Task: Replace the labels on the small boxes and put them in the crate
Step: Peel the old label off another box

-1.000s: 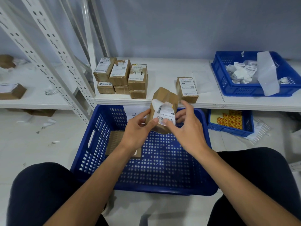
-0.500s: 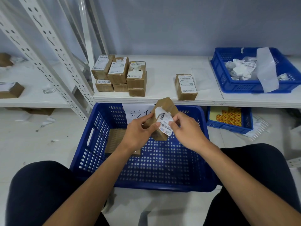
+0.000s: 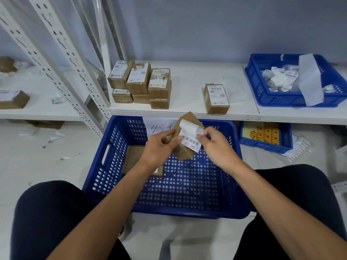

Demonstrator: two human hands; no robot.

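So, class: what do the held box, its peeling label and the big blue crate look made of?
Box: likely cardboard, matte brown, creased corners.
Label: thin paper, white, printed barcode, curling off.
Crate: probably moulded plastic, faintly glossy blue, regular perforations.

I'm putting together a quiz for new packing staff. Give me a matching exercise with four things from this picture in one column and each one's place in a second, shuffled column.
Things
1. box with half-peeled label
2. crumpled labels
3. yellow-and-red sheets
4. box marked "4-4"

Places
A. on top of another box, left part of the shelf
B. blue basket on the shelf
C. gripped by the left hand over the large crate
D. small blue bin under the shelf

Pairs: 1-C, 2-B, 3-D, 4-A
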